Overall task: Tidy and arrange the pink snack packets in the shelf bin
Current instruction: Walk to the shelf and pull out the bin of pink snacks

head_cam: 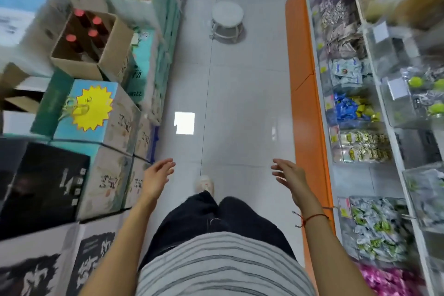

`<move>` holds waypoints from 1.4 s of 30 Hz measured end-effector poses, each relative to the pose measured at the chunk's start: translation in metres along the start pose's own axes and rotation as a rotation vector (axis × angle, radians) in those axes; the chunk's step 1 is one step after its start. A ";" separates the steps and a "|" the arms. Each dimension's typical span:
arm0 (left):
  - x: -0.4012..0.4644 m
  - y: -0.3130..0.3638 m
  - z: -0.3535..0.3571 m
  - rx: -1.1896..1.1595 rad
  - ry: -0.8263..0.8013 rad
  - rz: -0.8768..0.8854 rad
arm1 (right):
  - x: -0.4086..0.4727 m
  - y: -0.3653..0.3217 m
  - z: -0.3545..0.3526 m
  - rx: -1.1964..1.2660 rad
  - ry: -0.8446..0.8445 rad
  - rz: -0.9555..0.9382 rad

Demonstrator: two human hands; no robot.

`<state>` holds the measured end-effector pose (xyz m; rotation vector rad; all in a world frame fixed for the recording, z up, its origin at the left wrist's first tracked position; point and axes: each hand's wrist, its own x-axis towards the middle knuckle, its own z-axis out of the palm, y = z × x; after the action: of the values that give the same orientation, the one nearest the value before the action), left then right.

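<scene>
Pink snack packets (389, 280) lie in the shelf bin at lower right, untouched. Right hand (289, 174) and left hand (157, 174) hang spread and empty over the aisle floor (240, 103). Reaching blindly sideways could, I judge, knock the neighbouring green-and-white packets (374, 230).

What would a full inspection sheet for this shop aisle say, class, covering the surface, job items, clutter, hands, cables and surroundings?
Surface: glossy pale tiled floor, with a bright square reflection.
Job's things: pink snack packets in the nearest bin of the shelf on the right, untouched.
Clutter: white stool standing in the aisle; stacked cartons on the left, one open carton of bottles.
Hands: left hand and right hand both empty, fingers relaxed.
Cables: nothing seen.
Surroundings: clear bins of other snacks above an orange shelf base.
</scene>
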<state>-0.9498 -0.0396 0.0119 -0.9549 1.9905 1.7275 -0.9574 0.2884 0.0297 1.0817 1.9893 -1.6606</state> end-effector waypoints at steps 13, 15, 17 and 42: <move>0.222 0.220 0.082 0.121 -0.066 0.022 | 0.198 -0.191 0.036 0.043 0.074 0.039; 0.249 0.249 0.095 0.113 -0.049 0.006 | 0.233 -0.228 0.040 0.034 0.053 0.040; 0.275 0.278 0.108 0.097 -0.038 0.003 | 0.267 -0.268 0.045 0.016 0.036 0.028; 0.633 0.693 0.316 0.210 -0.195 0.101 | 0.608 -0.614 0.050 0.187 0.252 0.066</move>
<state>-1.9258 0.1225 0.0505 -0.6026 2.0700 1.5557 -1.8115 0.4268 0.0286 1.4724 1.9481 -1.7785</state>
